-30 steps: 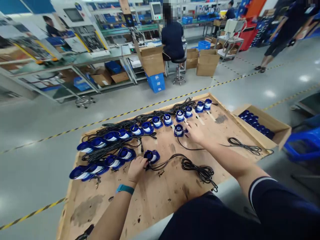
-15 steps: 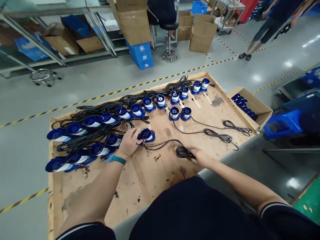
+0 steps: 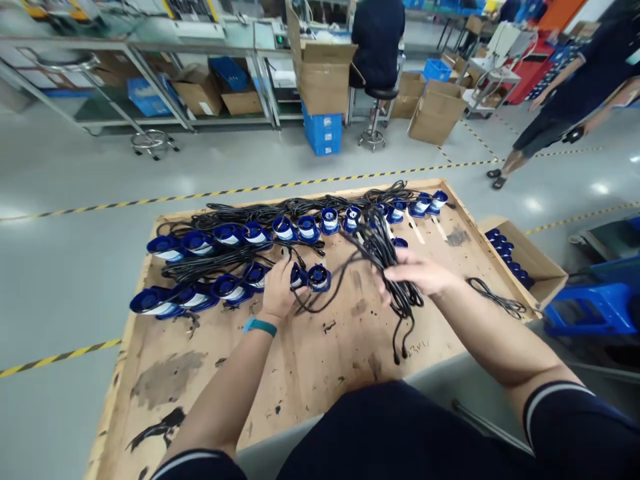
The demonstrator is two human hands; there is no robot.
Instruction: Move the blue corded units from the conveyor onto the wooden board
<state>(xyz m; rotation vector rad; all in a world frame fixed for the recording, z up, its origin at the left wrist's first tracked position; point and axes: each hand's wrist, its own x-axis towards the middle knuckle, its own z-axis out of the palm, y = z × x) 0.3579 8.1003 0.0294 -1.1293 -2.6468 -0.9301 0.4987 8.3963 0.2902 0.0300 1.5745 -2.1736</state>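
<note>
Black cords [image 3: 381,243] are held up, pinched by the right hand [image 3: 423,272], and likely need gentle moving, but I can't tell the left hand's [image 3: 278,292] grip.

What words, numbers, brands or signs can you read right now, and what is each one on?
"23V", perhaps, with unclear marks after it: handwriting on the wooden board.
White labels on the blue parts: too small and blurred to read.
White marks on the stacked blue crates: too small to read.
I can read nothing else.
</note>
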